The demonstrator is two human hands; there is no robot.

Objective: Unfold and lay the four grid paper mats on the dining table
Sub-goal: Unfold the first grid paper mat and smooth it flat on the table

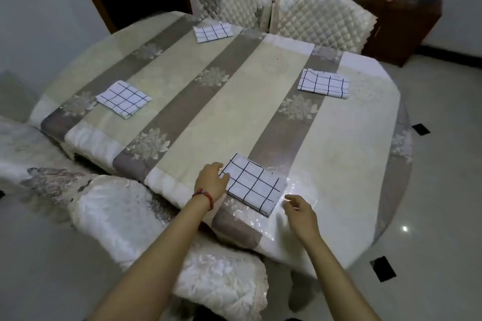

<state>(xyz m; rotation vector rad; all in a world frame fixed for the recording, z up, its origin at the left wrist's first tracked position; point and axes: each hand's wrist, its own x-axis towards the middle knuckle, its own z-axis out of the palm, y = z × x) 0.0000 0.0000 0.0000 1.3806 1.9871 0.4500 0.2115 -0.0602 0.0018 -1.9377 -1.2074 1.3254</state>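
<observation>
Four folded white mats with black grid lines lie on the dining table (234,117). The nearest folded mat (254,185) sits close to the front edge. My left hand (211,180), with a red bead bracelet at the wrist, touches that mat's left edge with curled fingers. My right hand (300,210) hovers just right of the mat's near corner, fingers loosely bent, holding nothing. A second folded mat (123,98) lies at the left, a third mat (324,83) at the right, and a fourth mat (212,32) at the far edge.
The table has a striped beige and grey cloth under clear plastic. Two quilted chairs (273,8) stand at the far side, and covered chairs (161,219) stand at the near left. A dark cabinet (401,23) with bottles is at the back right.
</observation>
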